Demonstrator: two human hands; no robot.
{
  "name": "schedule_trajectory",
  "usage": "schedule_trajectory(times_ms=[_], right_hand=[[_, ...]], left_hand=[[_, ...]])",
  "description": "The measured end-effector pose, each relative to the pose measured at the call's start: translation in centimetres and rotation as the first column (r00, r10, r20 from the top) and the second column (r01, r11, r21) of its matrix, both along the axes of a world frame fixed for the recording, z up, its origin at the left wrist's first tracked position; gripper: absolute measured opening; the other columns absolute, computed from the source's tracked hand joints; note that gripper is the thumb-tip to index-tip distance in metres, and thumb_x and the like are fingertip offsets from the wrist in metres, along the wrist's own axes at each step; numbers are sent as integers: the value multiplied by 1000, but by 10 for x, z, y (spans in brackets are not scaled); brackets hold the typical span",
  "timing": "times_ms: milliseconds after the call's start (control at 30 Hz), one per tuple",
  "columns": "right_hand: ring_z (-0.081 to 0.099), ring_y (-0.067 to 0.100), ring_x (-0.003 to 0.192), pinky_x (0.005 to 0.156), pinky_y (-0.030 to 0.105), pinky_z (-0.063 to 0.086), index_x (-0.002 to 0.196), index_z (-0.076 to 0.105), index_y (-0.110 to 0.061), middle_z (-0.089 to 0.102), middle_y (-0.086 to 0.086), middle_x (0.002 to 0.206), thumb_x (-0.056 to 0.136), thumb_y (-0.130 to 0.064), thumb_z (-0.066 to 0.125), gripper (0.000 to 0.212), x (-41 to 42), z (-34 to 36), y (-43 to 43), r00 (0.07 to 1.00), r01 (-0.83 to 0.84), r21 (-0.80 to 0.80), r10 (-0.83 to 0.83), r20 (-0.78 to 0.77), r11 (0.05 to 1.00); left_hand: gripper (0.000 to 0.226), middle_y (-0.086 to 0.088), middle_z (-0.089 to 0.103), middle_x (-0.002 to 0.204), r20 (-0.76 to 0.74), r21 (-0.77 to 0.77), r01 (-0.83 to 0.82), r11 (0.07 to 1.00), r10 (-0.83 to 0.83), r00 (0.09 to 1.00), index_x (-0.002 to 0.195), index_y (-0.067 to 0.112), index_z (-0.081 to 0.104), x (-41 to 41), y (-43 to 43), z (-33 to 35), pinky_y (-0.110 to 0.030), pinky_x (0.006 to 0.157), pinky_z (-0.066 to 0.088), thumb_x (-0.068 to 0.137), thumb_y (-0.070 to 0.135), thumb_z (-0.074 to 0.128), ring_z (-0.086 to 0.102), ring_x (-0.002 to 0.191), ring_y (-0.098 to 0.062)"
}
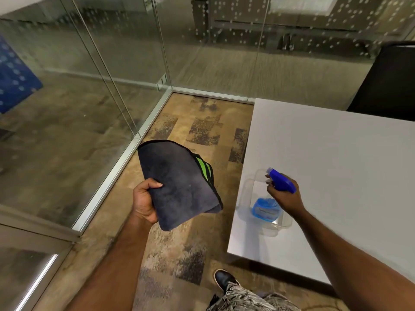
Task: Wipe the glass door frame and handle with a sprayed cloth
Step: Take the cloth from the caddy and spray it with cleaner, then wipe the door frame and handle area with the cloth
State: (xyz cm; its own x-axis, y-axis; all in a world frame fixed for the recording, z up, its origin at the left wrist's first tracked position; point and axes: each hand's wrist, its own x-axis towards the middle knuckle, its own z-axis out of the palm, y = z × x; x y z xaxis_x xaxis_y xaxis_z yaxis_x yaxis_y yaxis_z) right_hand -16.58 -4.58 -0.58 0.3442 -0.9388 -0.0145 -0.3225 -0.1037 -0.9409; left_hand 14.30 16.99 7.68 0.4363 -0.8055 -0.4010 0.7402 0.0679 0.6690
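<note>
- The glass door frame [116,173] runs along my nine o'clock, not yet wiped; I can't make out a handle.
- My left hand [143,202] pinches the folded dark grey microfibre cloth [177,187], green stripes at its one o'clock edge, held flat.
- At three o'clock, my right hand [284,198] grips the blue-topped spray bottle [272,194] over a clear tub [281,225] on the white table [336,164].
- I judge this the spraying step: next, aim the nozzle at the cloth and squeeze.

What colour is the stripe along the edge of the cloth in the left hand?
Bright green, on the dark grey cloth, black-trimmed; seen in the head view.
</note>
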Motion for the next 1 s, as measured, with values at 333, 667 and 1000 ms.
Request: schedule_trajectory(times_ms=[333,667,1000], right_hand=[[59,11,92,78,12,48,127,54,-11,62,0,110,68,-15,90,69,-9,-9,32,991,119,-128,-126,-51,985],[47,20,74,70,14,38,88,47,-9,51,6,84,66,-11,63,28,-4,-23,136,970,206,-264,-232,-73,942],[68,0,68,67,21,53,79,76,-18,73,-4,77,104,-31,38,47,174,63,178,951,-282,509,167,261,813]], left_hand=[[39,-10,76,97,-39,-78,33,996,-36,999,90,14,81,-1,8,0,-47,79,56,69,14,48,73,87,-32],[41,-8,77,93,-48,-129,24,991,-31,998,89,14,81,10,39,-1,-46,71,60,76,13,42,75,85,-30],[33,-8,76,79,-38,-72,17,997,-20,999,77,10,81,42,121,33,-34,68,58,53,20,60,73,70,-29]])
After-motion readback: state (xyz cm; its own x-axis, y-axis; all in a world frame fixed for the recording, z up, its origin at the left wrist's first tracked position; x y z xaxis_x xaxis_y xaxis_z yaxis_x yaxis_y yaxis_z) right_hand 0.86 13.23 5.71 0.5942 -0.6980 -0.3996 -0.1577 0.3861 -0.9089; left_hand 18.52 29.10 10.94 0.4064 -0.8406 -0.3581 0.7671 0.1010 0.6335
